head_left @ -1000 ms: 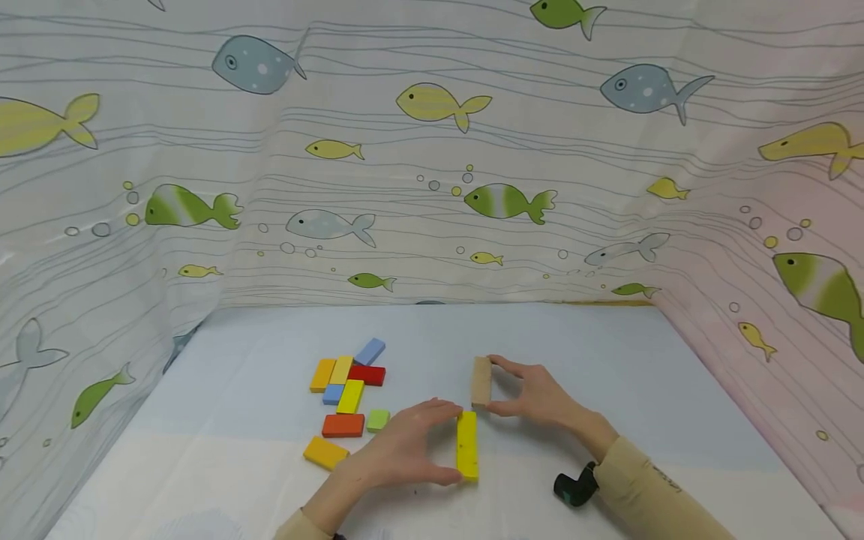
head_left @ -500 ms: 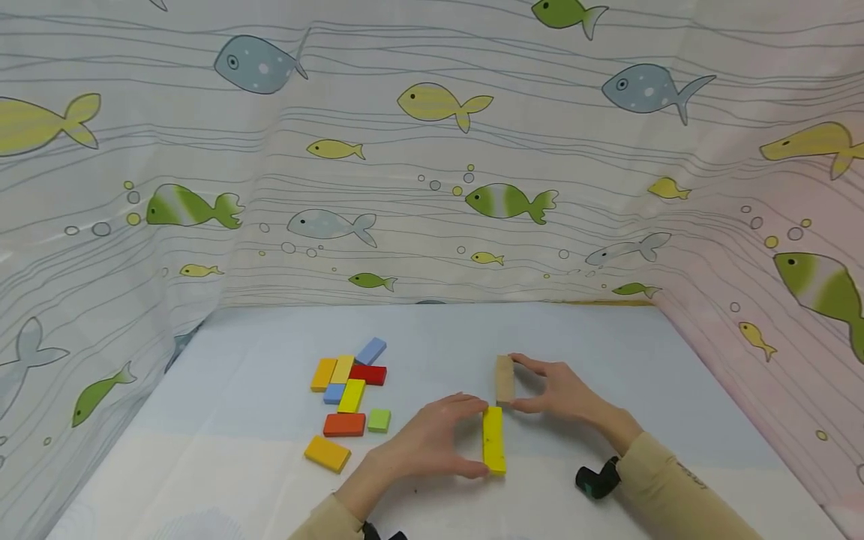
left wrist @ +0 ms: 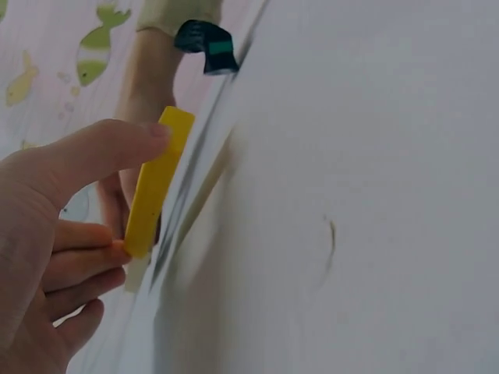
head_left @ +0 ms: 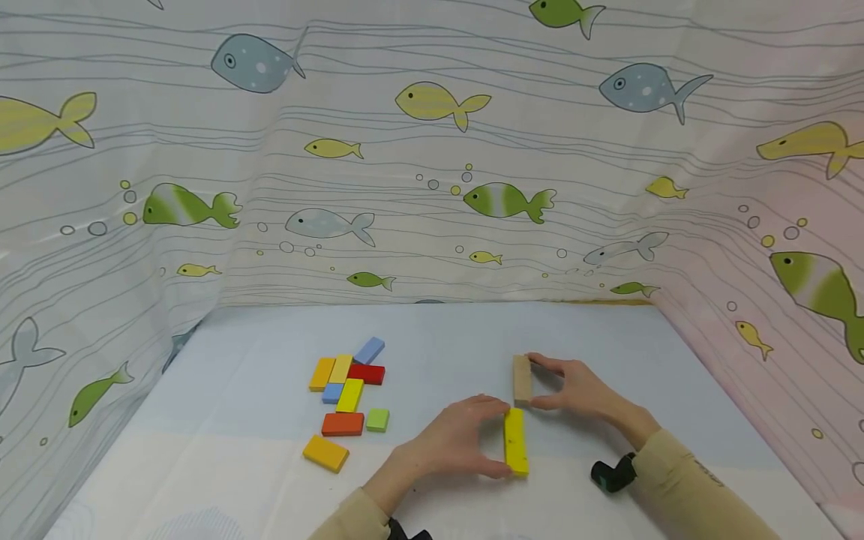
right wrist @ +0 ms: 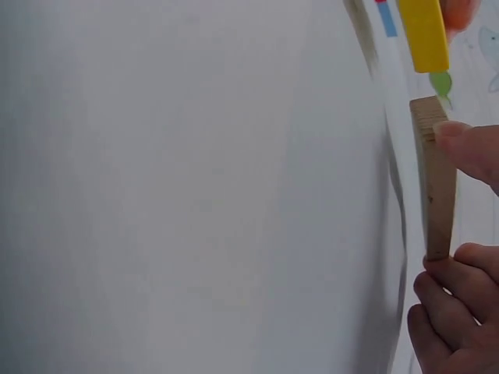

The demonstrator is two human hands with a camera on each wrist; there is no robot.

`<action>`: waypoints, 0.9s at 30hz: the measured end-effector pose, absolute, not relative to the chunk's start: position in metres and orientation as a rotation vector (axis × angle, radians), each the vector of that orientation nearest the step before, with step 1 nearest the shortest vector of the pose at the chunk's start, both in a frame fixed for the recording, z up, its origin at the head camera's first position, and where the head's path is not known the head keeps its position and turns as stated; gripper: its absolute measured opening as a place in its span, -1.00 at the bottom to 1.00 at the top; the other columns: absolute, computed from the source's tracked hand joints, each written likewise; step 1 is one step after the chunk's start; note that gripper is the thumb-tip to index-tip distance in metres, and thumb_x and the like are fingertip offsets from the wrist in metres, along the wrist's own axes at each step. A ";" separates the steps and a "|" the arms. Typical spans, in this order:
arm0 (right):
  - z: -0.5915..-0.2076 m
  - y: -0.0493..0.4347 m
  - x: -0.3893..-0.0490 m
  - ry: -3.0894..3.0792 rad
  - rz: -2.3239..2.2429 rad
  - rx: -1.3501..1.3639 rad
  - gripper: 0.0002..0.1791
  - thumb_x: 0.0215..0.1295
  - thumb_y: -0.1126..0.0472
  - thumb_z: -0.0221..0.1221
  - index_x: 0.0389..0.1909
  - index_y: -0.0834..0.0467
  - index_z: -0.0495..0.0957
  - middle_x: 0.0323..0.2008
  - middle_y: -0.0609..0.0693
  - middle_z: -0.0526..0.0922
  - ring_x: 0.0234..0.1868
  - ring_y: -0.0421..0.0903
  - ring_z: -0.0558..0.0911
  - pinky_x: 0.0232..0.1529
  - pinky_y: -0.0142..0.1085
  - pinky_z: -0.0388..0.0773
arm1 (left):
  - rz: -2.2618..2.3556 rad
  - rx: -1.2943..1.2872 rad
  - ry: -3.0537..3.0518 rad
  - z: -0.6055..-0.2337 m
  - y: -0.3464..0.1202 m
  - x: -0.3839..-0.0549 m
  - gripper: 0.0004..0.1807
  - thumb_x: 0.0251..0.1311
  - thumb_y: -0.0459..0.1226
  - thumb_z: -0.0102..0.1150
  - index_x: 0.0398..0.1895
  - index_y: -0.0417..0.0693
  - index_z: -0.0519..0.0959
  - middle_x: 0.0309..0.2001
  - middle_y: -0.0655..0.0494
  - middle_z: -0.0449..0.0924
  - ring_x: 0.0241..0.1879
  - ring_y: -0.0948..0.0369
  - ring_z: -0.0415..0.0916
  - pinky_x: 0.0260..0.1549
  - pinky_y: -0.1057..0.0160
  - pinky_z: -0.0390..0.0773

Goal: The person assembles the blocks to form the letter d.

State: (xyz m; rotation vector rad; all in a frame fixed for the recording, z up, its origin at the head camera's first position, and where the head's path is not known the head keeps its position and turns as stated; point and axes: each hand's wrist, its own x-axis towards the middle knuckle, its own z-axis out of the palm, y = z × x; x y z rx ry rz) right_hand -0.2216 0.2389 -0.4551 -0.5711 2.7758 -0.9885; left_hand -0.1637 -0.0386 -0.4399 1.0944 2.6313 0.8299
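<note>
My left hand (head_left: 455,439) pinches a yellow wooden block (head_left: 516,442) by its two ends, thumb at one end and fingertips at the other. Just beyond it, my right hand (head_left: 580,388) holds a plain wood-coloured block (head_left: 523,380) the same way. In the head view the two blocks stand nearly end to end, the wooden one farther off. The left wrist view shows the yellow block (left wrist: 160,183) held above its shadow on the white surface. From the right wrist, the wooden block (right wrist: 438,179) sits between thumb and fingers, with the yellow block (right wrist: 425,35) near its upper end.
On the left of the white table (head_left: 236,375) lie several coloured blocks: a red one (head_left: 367,374), an orange-red one (head_left: 343,424), a green square (head_left: 378,420), an orange one (head_left: 326,454) and a blue one (head_left: 370,350). A fish-patterned curtain (head_left: 405,165) encloses the table.
Both hands have moved to the right together, each carrying its block. The gap between them and the coloured blocks has widened; those blocks stayed in place.
</note>
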 end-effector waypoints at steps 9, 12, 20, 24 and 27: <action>-0.460 0.257 -0.215 2.777 -0.988 -0.538 -0.04 0.07 -0.12 0.45 0.47 0.11 0.30 0.43 0.12 0.37 0.44 0.20 0.33 0.39 0.22 0.26 | 0.737 1.160 2.648 -0.449 -0.015 -0.164 -0.13 -0.03 0.19 0.45 0.35 0.05 0.47 0.30 0.28 0.51 0.35 0.21 0.38 0.34 0.16 0.41; -0.462 0.261 -0.214 2.758 -0.991 -0.548 -0.04 0.06 -0.11 0.45 0.47 0.08 0.30 0.44 0.12 0.36 0.45 0.20 0.32 0.39 0.24 0.26 | 0.711 1.171 2.661 -0.452 -0.010 -0.162 -0.13 -0.04 0.21 0.45 0.34 0.04 0.48 0.28 0.27 0.52 0.34 0.23 0.40 0.32 0.20 0.42; -0.466 0.266 -0.215 2.707 -0.989 -0.555 -0.04 0.07 -0.12 0.45 0.49 0.02 0.29 0.46 0.11 0.33 0.46 0.20 0.30 0.41 0.25 0.21 | 0.693 1.163 2.672 -0.452 -0.001 -0.159 -0.14 -0.02 0.22 0.43 0.32 0.03 0.48 0.26 0.28 0.54 0.31 0.26 0.41 0.29 0.24 0.45; -0.466 0.268 -0.215 2.680 -1.006 -0.547 -0.05 0.09 -0.11 0.44 0.50 -0.03 0.26 0.48 0.09 0.30 0.48 0.21 0.26 0.42 0.28 0.16 | 0.696 1.158 2.688 -0.453 0.004 -0.157 -0.15 0.01 0.21 0.41 0.33 0.02 0.47 0.27 0.27 0.53 0.31 0.27 0.41 0.28 0.26 0.46; -0.467 0.269 -0.215 2.664 -1.017 -0.544 -0.05 0.11 -0.12 0.42 0.51 -0.08 0.24 0.49 0.09 0.27 0.49 0.22 0.24 0.41 0.30 0.16 | 0.698 1.123 2.693 -0.452 0.009 -0.156 -0.16 0.02 0.20 0.41 0.36 0.05 0.45 0.28 0.29 0.52 0.32 0.28 0.40 0.27 0.25 0.47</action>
